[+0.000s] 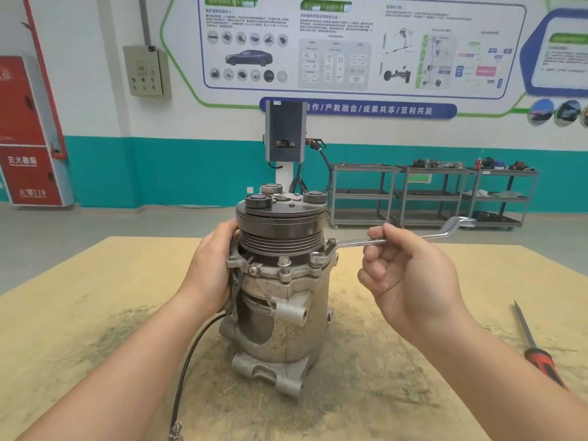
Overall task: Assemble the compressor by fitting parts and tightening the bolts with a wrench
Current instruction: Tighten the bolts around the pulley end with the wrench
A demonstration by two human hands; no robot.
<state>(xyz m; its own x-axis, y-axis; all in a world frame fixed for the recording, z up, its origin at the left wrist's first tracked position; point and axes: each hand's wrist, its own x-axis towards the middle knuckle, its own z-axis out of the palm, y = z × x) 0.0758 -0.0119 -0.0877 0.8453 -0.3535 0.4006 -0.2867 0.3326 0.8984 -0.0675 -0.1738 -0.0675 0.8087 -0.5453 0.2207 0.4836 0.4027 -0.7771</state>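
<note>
Compressor (280, 300) upright near middle of tabletop (95, 297); probably heavy, rigid metal. Left hand (211, 268) pressed against flange, fingers hidden behind, grip unclear. Right hand (410, 275) pinching wrench (397, 238) mid-shank, ring end on right-side bolt (331, 241). Better leverage nearer the far end.

— What could you read from where you stood?

— The blue banner (358, 108) on the wall in front of you carried white characters: "合作/产教融合/成果共享/互利共赢", its left end hidden behind a grey unit.

— And on the red cabinet (30, 132) to your left?

— Its lower door showed "灭火器箱", and near the bottom a line that ended in "119".

— The big wall poster (350, 46)?

— Its green headings and paragraphs were too small and blurred for you to read.
</note>
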